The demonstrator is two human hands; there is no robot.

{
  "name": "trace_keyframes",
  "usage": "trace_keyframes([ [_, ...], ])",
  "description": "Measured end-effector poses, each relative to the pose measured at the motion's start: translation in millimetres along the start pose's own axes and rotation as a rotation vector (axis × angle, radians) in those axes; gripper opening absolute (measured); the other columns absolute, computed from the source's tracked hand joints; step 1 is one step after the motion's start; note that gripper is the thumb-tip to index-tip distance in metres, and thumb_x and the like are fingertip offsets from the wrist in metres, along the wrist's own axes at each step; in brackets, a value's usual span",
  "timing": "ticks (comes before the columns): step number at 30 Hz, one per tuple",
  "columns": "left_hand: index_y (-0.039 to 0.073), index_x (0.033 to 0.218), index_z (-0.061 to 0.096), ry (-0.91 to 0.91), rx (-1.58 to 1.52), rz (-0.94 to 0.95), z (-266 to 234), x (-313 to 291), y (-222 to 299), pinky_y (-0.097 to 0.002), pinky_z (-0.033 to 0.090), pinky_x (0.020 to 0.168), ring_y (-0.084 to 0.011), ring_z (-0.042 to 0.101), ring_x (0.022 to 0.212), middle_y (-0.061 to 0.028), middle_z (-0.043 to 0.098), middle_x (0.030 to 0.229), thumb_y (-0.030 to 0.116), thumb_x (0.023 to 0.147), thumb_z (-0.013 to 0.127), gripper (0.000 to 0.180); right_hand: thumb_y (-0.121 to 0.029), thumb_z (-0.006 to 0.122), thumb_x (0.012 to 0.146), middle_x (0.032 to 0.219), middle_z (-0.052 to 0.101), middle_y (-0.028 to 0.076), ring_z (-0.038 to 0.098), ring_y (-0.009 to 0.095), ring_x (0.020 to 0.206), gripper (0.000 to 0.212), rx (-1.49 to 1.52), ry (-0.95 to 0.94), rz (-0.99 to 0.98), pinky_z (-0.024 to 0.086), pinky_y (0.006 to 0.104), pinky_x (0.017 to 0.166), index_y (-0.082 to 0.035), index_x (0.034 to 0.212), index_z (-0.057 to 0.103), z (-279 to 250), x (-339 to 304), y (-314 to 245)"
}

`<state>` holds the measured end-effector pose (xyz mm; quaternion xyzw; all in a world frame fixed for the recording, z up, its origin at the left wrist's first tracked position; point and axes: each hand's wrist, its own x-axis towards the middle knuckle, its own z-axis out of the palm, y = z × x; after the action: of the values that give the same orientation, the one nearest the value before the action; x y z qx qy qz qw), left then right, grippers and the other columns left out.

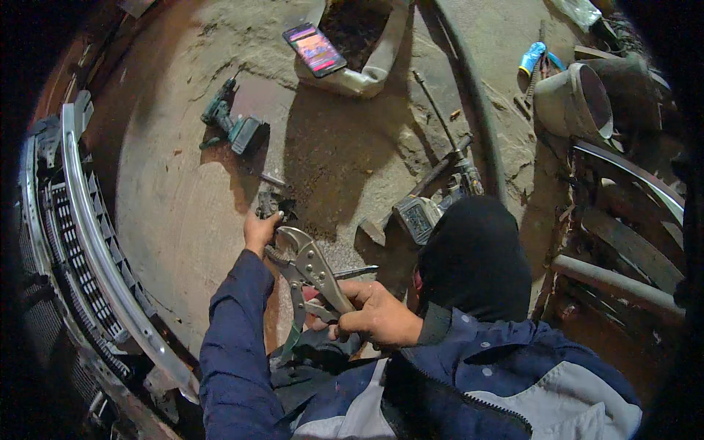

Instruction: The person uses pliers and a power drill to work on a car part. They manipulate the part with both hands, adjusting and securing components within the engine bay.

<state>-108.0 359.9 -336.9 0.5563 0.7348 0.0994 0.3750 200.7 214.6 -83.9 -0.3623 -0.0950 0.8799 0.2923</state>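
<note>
My left hand (261,232), at the end of a dark blue sleeve, closes round a small grimy metal part (271,199) whose far side is hidden. Locking pliers (320,270) are in my right hand (383,314), its fingers and thumb wrapped round the handles. The pliers' curved jaws lie just right of the left hand; I cannot tell whether they touch the part. Behind the pliers shows a thin metal rod (356,271). Right of that hand is a rounded black cloth shape (477,257), like a covered head or a knee; I cannot tell which.
A teal cordless drill (233,125) lies ahead on the left; a power tool with a long bit (453,165) lies on the right. A lit phone (315,50) rests on a cut-open pale container (361,82). A dark hose (480,110), bucket (565,103) and car grille (81,242) flank the floor.
</note>
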Motion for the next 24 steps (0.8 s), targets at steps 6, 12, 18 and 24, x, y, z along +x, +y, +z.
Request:
trace_keyframes([
  [6,-0.002,0.121,0.07,-0.019,0.122,0.112,-59.3,-24.6,71.1,-0.0479,0.057,0.093,-0.0429,0.075,0.11,-0.0251,0.078,0.115,0.023,0.081,0.089,0.051,0.008,0.065,0.091,0.122,0.076,0.014,0.074,0.019,0.109,0.058,0.081,-0.117,-0.03,0.06,0.0298,0.09,0.005,0.149,0.06,8.6,3.3,-5.7],
  [12,-0.001,0.132,0.071,0.017,-0.04,0.235,-169.7,-110.7,159.7,-0.0399,0.057,0.089,-0.0293,0.074,0.096,-0.0194,0.078,0.108,0.017,0.082,0.081,0.054,0.007,0.069,0.083,0.116,0.077,0.016,0.077,0.022,0.105,0.053,0.069,-0.143,0.044,0.062,0.034,0.094,0.005,0.135,0.065,18.4,5.6,-23.9],
  [18,0.0,0.126,0.073,0.153,-0.423,0.072,-235.9,-230.3,205.4,-0.0321,0.055,0.081,-0.0144,0.068,0.088,-0.006,0.076,0.101,0.014,0.085,0.082,0.044,-0.001,0.076,0.082,0.125,0.074,0.008,0.072,0.02,0.113,0.057,-0.047,-0.282,-0.048,0.054,0.0345,0.105,0.001,0.138,0.065,33.0,-7.1,-40.6],
  [24,-0.006,0.135,0.066,0.312,-1.129,0.115,-224.4,-289.0,211.0,-0.0411,0.064,0.1,-0.0316,0.078,0.111,-0.0191,0.078,0.121,0.0,0.088,0.067,0.047,0.002,0.07,0.084,0.136,0.07,0.012,0.07,0.024,0.123,0.069,0.024,-0.426,-0.083,0.052,0.0377,0.112,0.002,0.151,0.054,36.9,-3.6,-41.7],
])
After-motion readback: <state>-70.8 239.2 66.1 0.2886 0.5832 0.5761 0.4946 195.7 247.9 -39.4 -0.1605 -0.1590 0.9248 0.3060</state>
